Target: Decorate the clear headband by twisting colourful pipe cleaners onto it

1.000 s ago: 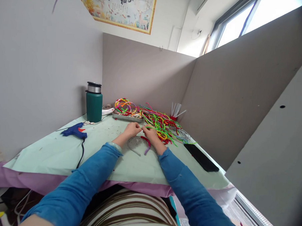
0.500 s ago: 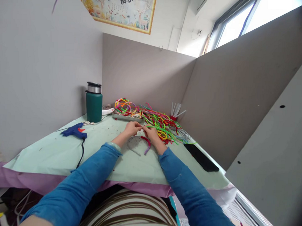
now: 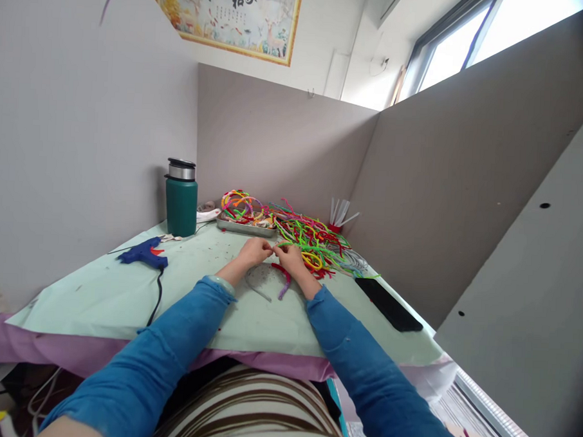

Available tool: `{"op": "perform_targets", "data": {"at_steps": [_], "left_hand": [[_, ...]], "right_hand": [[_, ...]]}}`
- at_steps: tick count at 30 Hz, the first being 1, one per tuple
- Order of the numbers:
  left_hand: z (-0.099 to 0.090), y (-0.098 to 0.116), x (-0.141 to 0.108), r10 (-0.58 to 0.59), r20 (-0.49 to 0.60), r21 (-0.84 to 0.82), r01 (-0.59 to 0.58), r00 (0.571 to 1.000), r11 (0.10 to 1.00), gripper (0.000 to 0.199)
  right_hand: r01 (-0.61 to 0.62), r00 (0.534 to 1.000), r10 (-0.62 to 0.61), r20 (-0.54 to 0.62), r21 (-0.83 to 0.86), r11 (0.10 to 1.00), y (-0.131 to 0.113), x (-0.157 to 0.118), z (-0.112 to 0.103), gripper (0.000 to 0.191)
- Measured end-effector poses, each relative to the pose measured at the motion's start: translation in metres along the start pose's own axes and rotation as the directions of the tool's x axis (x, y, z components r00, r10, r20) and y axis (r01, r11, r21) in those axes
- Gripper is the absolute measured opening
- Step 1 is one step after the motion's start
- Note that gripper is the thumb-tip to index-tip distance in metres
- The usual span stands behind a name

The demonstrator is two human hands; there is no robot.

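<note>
My left hand (image 3: 256, 250) and my right hand (image 3: 290, 257) meet fingertip to fingertip above the middle of the table. Both are closed in a pinch; what lies between the fingertips is too small to make out. Just below them a thin grey curved band (image 3: 259, 293) lies on the cloth. Beside it, under my right wrist, is a short curved piece (image 3: 285, 284), red at the top and purple at the lower end. A heap of coloured fuzzy stems (image 3: 314, 235) spreads behind and to the right of my right hand.
A metal tray (image 3: 245, 229) of colourful pieces stands at the back. To the left are a green bottle (image 3: 180, 206) and a blue glue gun (image 3: 145, 254) with a black cord. On the right lies a black phone-like slab (image 3: 389, 304). White sticks (image 3: 341, 213) stand in a red holder.
Both hands have shifted very slightly, their fingertips still close together. Less of the grey band's upper curve shows beneath them.
</note>
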State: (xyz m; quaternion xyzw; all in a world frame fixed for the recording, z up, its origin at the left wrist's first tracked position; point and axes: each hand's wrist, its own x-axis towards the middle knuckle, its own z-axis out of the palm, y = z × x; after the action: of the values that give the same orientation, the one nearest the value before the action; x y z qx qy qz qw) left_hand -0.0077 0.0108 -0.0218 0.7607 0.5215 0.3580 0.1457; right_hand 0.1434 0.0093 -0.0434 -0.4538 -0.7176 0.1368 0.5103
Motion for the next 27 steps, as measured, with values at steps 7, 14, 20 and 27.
{"op": "perform_targets", "data": {"at_steps": [7, 14, 20, 27], "left_hand": [[-0.006, 0.010, -0.006, -0.052, 0.114, 0.108, 0.039, 0.992, 0.993, 0.024], [-0.008, 0.014, -0.008, -0.070, 0.111, 0.205, 0.046, 0.991, 0.978, 0.022], [-0.007, 0.016, -0.006, -0.256, 0.109, -0.095, 0.266, 0.961, 0.959, 0.020], [-0.006, 0.019, -0.007, -0.365, 0.207, -0.642, 0.407, 0.908, 0.649, 0.010]], "right_hand": [[0.070, 0.997, -0.065, 0.040, -0.151, 0.986, 0.000, 0.001, -0.001, 0.022], [0.108, 0.988, -0.078, 0.135, -0.237, 0.965, -0.010, -0.008, -0.003, 0.016], [0.055, 0.998, -0.053, 0.024, -0.072, 0.996, -0.012, -0.007, -0.002, 0.012], [-0.203, 0.978, 0.203, 0.045, 0.430, 0.880, -0.011, -0.004, 0.008, 0.023]]}}
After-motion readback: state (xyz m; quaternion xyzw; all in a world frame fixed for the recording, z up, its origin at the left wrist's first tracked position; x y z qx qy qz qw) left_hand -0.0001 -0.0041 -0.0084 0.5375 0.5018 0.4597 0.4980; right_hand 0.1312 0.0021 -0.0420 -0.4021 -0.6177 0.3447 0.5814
